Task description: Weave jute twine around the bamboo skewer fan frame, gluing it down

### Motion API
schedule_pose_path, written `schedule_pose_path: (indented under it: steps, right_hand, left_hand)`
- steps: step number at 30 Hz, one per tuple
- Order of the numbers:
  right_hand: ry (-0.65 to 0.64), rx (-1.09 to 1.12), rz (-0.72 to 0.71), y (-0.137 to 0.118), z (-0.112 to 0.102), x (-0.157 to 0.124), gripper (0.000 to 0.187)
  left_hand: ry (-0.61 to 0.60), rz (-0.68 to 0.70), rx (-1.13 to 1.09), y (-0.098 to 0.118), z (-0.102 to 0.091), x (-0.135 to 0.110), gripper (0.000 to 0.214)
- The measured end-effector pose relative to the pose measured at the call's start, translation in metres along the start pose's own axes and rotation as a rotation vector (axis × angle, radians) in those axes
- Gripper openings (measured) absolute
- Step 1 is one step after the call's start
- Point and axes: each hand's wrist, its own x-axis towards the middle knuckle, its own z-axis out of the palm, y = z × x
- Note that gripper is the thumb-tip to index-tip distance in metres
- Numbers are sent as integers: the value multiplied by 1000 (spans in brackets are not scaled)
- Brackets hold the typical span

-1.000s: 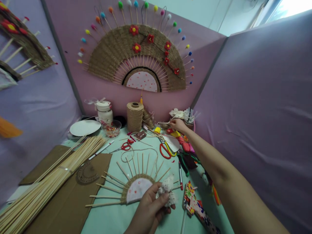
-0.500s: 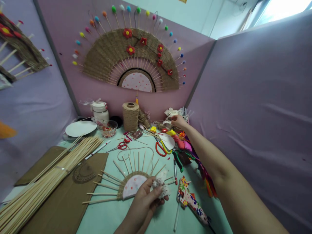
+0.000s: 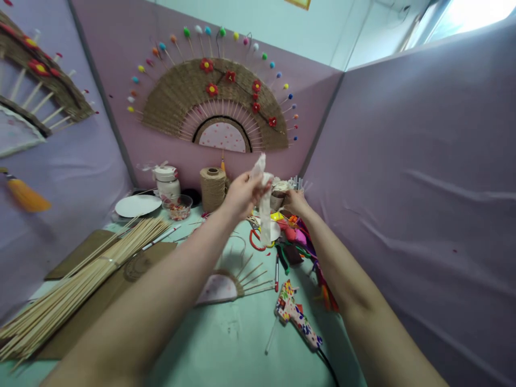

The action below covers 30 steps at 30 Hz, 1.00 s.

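My left hand (image 3: 242, 194) is stretched out over the table and pinches a strip of white lace (image 3: 264, 201) that hangs down from its fingers. My right hand (image 3: 295, 203) reaches to the back right corner, fingers curled on a small roll of lace or twine (image 3: 280, 189) beside a cup of white sticks (image 3: 299, 184). Below my left arm lies a small half-made fan (image 3: 226, 285) of skewers and twine with a pink paper centre.
A jute twine spool (image 3: 212, 188), a white jar (image 3: 166, 181), a glass bowl of beads (image 3: 178, 207) and a white plate (image 3: 137, 205) stand at the back. A skewer bundle (image 3: 80, 285) lies on cardboard at left. Red scissors (image 3: 255, 241), a pen (image 3: 276, 266) and a patterned glue gun (image 3: 296, 317) lie right.
My left hand lifted the lace from beside the small fan and carried it forward and up. My right hand stayed in the back right corner. The camera tilted slightly.
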Motion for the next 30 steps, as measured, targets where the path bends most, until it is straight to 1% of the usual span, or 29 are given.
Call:
schedule_pose_path:
  steps: [1,2,3,4,5,7,8,9,10,11,12,13,14,15,17,19,21,24,27,30]
  right_hand:
    - [-3,12,-9,-2,-6,-6,51]
    - [-14,30,-21,-4,-11,-13,50]
    - [-32,49,-34,-8,-16,-21,49]
    - [-64,84,-53,-12,-21,-29,48]
    - [-114,143,-80,-17,-26,-37,48]
    - [-251,328,-154,-29,-32,-55,49]
    - [-322,433,-191,-37,-34,-65,49]
    - [-383,524,-218,-44,-34,-74,50]
    - [-426,588,-233,-52,-34,-83,50]
    - [-448,614,-238,-59,-33,-92,50]
    - [-462,617,-236,-65,-31,-101,50]
    - [-467,608,-233,-71,-29,-109,49]
    - [-467,593,-230,-76,-25,-117,48]
    - [-464,576,-226,-79,-21,-125,48]
    - [-449,552,-205,-83,-12,-141,47]
    - [-428,549,-172,-85,-2,-156,45]
    - [-393,565,-141,-86,6,-172,42]
    - [-323,624,-104,-90,18,-198,38]
    - [-257,709,-45,-94,30,-223,36]
    - [-206,780,33,-97,40,-245,39]
  left_hand:
    - [18,-38,16,-1,-4,21,11]
    - [87,-102,59,-4,-10,37,20]
    - [144,-168,131,-10,-18,48,29]
    - [189,-199,218,-18,-26,52,34]
    - [194,-205,317,-28,-35,51,35]
    - [161,-241,495,-47,-50,36,41]
    - [141,-268,541,-54,-56,25,43]
    - [90,-326,544,-59,-61,13,47]
    - [13,-402,507,-61,-65,0,51]
    - [-71,-473,446,-62,-69,-12,54]
    - [-144,-510,387,-61,-72,-24,54]
    - [-185,-503,358,-59,-75,-35,52]
    - [-195,-460,364,-57,-79,-45,49]
    - [-178,-394,394,-55,-82,-55,45]
    - [-108,-263,480,-51,-89,-73,39]
    - [-40,-188,520,-49,-96,-90,32]
    - [9,-166,515,-47,-104,-107,26]
    - [49,-195,454,-46,-118,-132,20]
    - [65,-222,398,-47,-132,-153,20]
    - [143,-162,429,-51,-145,-167,24]
